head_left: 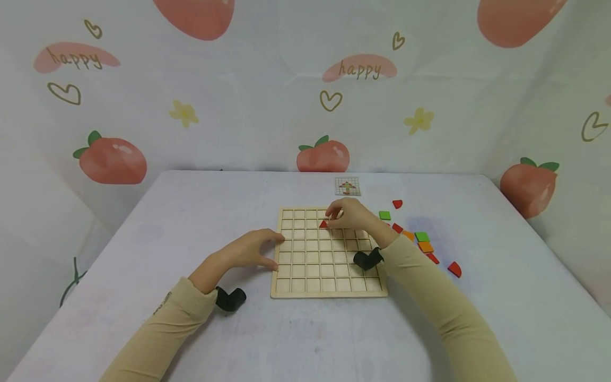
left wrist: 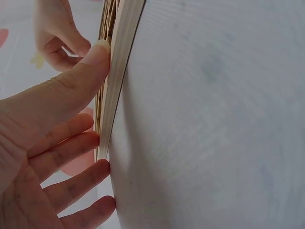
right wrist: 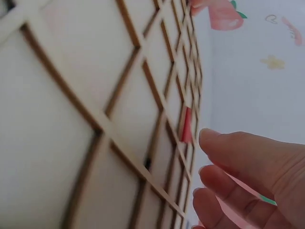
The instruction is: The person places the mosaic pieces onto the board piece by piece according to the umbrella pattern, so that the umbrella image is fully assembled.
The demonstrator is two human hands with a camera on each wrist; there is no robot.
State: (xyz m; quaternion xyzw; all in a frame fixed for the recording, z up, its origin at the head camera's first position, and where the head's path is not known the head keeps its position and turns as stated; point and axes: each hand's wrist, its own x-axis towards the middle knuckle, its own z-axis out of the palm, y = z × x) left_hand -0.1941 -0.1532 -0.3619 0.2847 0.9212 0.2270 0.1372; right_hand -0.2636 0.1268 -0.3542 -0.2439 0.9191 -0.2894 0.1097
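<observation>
A square wooden grid board (head_left: 329, 294) lies on the table. My left hand (head_left: 248, 249) is at its left side, thumb on the rim and fingers spread along the edge, as the left wrist view also shows. A red triangle piece (head_left: 324, 225) sits in a cell near the board's far side. Close beside it, my right hand (head_left: 352, 214) hovers over the board. In the right wrist view, that hand's thumb and fingers (right wrist: 233, 148) are apart with nothing between them, just off the red piece (right wrist: 186, 125).
Right of the board lie loose red, orange and green pieces, among them a green square (head_left: 384, 215), an orange piece (head_left: 426, 247) and a red quarter-round (head_left: 455, 269). A small pattern card (head_left: 347, 186) lies behind the board. Black wrist mounts (head_left: 231, 300) hang at both sleeves.
</observation>
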